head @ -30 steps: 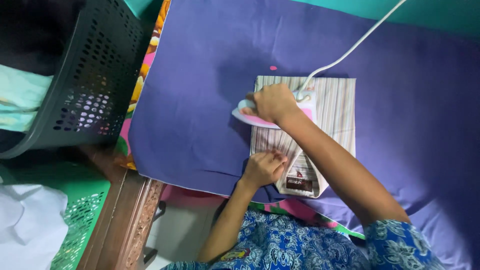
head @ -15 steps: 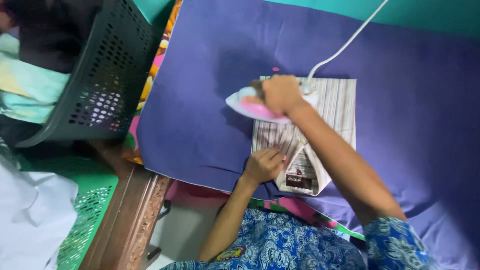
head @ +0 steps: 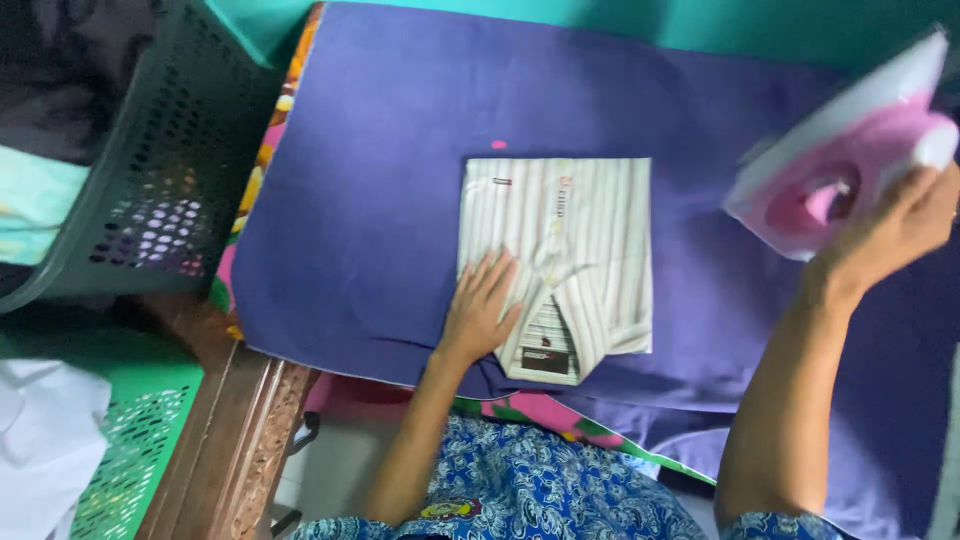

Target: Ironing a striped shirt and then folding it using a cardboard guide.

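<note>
One folded shirt (head: 556, 255) — pale, striped

one folded striped shirt (head: 556, 262), one pink iron (head: 838, 165), one purple cloth (head: 380, 160), two baskets (head: 130, 160), two hands (head: 480, 310)

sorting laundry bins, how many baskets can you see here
2: a dark grey basket at upper left beside the purple cloth, and a green basket at lower left with white fabric in it. Others may lie out of view.
</note>
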